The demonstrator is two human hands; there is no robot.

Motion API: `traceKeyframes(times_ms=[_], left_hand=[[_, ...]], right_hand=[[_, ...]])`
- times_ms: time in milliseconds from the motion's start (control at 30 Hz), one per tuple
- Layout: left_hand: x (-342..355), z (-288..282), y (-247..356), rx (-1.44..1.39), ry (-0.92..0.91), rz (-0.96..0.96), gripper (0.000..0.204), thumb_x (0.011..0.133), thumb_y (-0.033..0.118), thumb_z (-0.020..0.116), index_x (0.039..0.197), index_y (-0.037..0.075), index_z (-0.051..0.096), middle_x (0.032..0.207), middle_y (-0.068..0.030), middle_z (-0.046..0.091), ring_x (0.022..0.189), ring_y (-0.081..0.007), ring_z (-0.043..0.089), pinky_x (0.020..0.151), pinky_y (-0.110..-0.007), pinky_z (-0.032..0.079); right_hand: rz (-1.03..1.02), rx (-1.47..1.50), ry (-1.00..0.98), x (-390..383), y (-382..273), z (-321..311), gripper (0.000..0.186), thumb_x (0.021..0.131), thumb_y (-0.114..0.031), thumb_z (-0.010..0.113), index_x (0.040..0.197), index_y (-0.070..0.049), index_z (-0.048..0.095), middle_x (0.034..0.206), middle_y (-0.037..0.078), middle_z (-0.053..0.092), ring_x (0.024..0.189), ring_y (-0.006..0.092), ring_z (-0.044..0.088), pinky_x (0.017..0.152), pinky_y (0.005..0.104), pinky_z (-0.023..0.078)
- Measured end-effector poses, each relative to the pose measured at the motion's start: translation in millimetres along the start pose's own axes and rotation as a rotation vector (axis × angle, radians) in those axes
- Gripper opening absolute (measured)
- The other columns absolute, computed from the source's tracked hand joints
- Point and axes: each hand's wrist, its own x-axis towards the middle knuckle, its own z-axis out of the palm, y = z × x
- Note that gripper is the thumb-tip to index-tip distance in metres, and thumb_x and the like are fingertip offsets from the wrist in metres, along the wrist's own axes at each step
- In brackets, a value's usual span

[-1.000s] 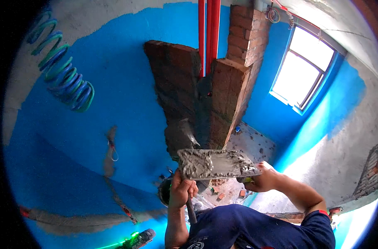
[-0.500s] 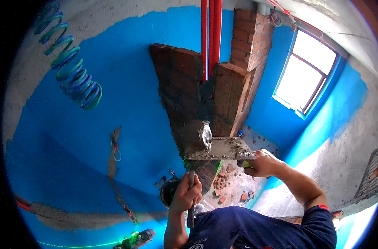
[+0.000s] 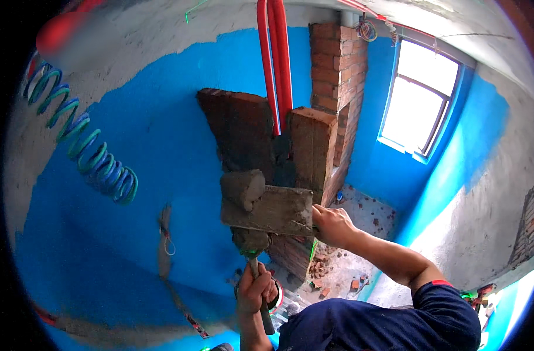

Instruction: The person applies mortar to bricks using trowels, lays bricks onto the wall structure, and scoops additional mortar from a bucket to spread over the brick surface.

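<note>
My right hand (image 3: 334,226) is closed at the right end of a rectangular plastering trowel (image 3: 279,212), whose handle is mostly hidden. The trowel's broad, mortar-smeared face is tilted toward me. At its far left corner sits a thick grey lump of mortar (image 3: 242,186). Lower down, my left hand (image 3: 256,288) is wrapped round the slim handle of a mortar tool (image 3: 267,319). A grey mortar-covered mass (image 3: 250,240) shows at the handle's upper end, just under the trowel; the tool's head cannot be made out. Behind both stands a brick wall section (image 3: 238,126), partly coated grey.
Red pipes (image 3: 276,64) run down into a gap beside a second brick face (image 3: 311,143). A coiled blue-green hose (image 3: 97,158) hangs at the left. Broken brick pieces (image 3: 355,285) litter the floor. A window (image 3: 419,96) lies at the right, and a cable end (image 3: 167,240) pokes from the blue wall.
The trowel has moved left and turned from nearly flat to face-on, with a mortar lump now at its corner. My left hand has lowered slightly. The whole view has shifted.
</note>
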Motion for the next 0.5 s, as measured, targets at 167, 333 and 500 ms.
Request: traceKeyframes(times_ms=[167, 333, 500], left_hand=[[12, -18, -14, -0.133, -0.007, -0.034, 0.015, 0.089, 0.002, 0.053, 0.093, 0.011, 0.043, 0.051, 0.0005, 0.037, 0.038, -0.0101, 0.034, 0.034, -0.028, 0.033], [28, -21, -15, -0.126, 0.025, -0.085, 0.015, 0.090, 0.004, 0.054, 0.088, 0.012, 0.042, 0.051, 0.0020, 0.035, 0.038, -0.0083, 0.033, 0.038, -0.026, 0.034], [33, -22, -16, -0.127, 0.036, -0.082, 0.016, 0.089, 0.004, 0.054, 0.087, 0.012, 0.041, 0.050, 0.0020, 0.035, 0.037, -0.0077, 0.033, 0.038, -0.025, 0.034]], right_hand=[[0.106, 0.097, 0.084, 19, -11, 10, 0.036, 0.073, -0.012, 0.064, 0.101, 0.000, 0.045, 0.089, 0.020, 0.057, 0.080, 0.0394, 0.062, 0.067, 0.0473, 0.049], [0.205, 0.366, 0.196, 41, -12, 21, 0.030, 0.074, -0.013, 0.065, 0.096, 0.001, 0.050, 0.084, 0.024, 0.060, 0.084, 0.0424, 0.061, 0.072, 0.0490, 0.049], [0.255, 0.573, 0.208, 67, -12, 29, 0.037, 0.078, -0.020, 0.065, 0.101, 0.003, 0.048, 0.087, 0.028, 0.060, 0.087, 0.0473, 0.057, 0.071, 0.0489, 0.046]])
